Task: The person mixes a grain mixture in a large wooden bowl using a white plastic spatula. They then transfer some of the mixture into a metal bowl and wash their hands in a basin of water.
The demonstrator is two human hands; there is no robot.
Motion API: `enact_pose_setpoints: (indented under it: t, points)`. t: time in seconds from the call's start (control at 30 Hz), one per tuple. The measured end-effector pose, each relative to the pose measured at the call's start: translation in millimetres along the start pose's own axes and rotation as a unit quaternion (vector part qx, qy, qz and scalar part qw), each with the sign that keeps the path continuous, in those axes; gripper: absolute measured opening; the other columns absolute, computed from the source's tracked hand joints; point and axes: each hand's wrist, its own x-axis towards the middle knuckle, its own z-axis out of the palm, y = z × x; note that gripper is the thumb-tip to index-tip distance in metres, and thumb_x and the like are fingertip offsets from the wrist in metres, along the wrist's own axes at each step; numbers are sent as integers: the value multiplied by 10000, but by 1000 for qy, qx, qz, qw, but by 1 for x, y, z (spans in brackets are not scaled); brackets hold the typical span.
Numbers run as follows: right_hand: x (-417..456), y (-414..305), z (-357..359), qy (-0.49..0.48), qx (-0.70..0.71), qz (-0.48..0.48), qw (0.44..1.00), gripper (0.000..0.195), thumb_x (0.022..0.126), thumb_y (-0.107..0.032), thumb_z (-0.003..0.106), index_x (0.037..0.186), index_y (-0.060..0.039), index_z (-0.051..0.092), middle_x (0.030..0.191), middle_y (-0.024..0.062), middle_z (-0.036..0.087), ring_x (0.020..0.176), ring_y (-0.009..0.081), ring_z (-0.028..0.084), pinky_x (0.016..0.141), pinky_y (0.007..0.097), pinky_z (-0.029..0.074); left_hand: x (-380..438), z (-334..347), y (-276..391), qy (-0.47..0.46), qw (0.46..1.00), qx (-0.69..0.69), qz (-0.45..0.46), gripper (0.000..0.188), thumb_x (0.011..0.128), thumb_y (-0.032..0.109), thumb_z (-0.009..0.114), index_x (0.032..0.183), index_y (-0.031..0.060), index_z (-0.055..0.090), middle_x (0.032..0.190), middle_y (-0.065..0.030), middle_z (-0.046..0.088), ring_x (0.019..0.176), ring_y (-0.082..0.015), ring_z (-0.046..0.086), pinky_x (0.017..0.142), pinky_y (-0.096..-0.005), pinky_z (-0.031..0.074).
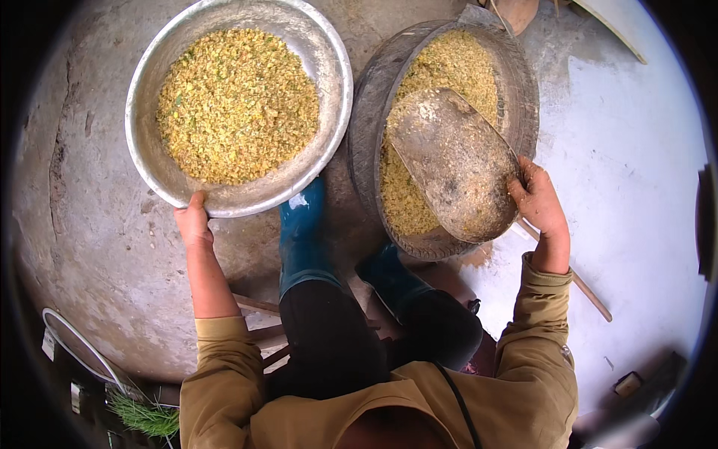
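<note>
My left hand (194,219) grips the near rim of a wide metal basin (331,62), thumb over the edge. Inside it lies a broad heap of yellow crumbly mash (238,106) flecked with green. On the right stands a dark tub (367,120) that looks made from an old tyre, holding more of the same yellow mash (449,56). My right hand (535,193) holds a worn, mash-smeared scoop (457,163) by its near right edge. The scoop spans the tub's opening and hides part of the mash below.
Blue rubber boots (305,236) are on my feet, between basin and tub. A wooden stick (592,300) lies to the right on pale floor. Wooden slats (269,337) show beside my left leg. Green grass-like leaves (146,415) and a white hose (78,342) are at the lower left.
</note>
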Motion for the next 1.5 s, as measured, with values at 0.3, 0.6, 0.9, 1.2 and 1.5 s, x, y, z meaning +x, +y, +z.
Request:
enact_pose_setpoints:
  t: [0.3, 0.6, 0.9, 1.2, 1.5]
  points:
    - [-100, 237, 156, -21, 120, 271, 955, 300, 772, -52, 468, 1050, 62, 479, 684, 232, 600, 532, 293, 619, 464, 372, 489, 9, 0, -7, 6, 1000, -1, -25, 371, 686, 19, 573, 1046, -28, 497, 951, -88, 564, 779, -201, 570, 687, -306, 475]
    - [16, 222, 211, 41, 299, 359, 883, 254, 830, -59, 502, 1045, 69, 461, 565, 140, 538, 372, 205, 503, 317, 327, 369, 11, -8, -1, 17, 999, 28, -43, 421, 714, 42, 554, 1111, -59, 455, 983, -120, 550, 844, -256, 576, 721, -384, 498]
    - [142, 192, 187, 185, 539, 294, 767, 284, 788, 39, 467, 1060, 103, 415, 589, 159, 507, 371, 219, 465, 299, 345, 303, 19, -15, 1, 8, 998, 8, -56, 395, 710, 45, 551, 1088, -34, 470, 980, -97, 536, 867, -246, 549, 771, -387, 476]
    - [124, 178, 206, 213, 604, 310, 703, 323, 806, 38, 435, 1120, 74, 363, 677, 138, 494, 401, 207, 467, 318, 334, 314, 14, -14, 1, 33, 997, 2, -69, 357, 727, 64, 539, 1064, -42, 485, 1007, -116, 546, 906, -256, 544, 810, -390, 461]
    - [138, 170, 183, 254, 613, 283, 693, 357, 805, 40, 385, 1146, 87, 290, 599, 109, 435, 381, 200, 457, 323, 337, 352, 28, -22, -2, 28, 996, 4, -79, 395, 714, 66, 548, 1088, -37, 476, 1012, -109, 544, 914, -256, 540, 822, -383, 458]
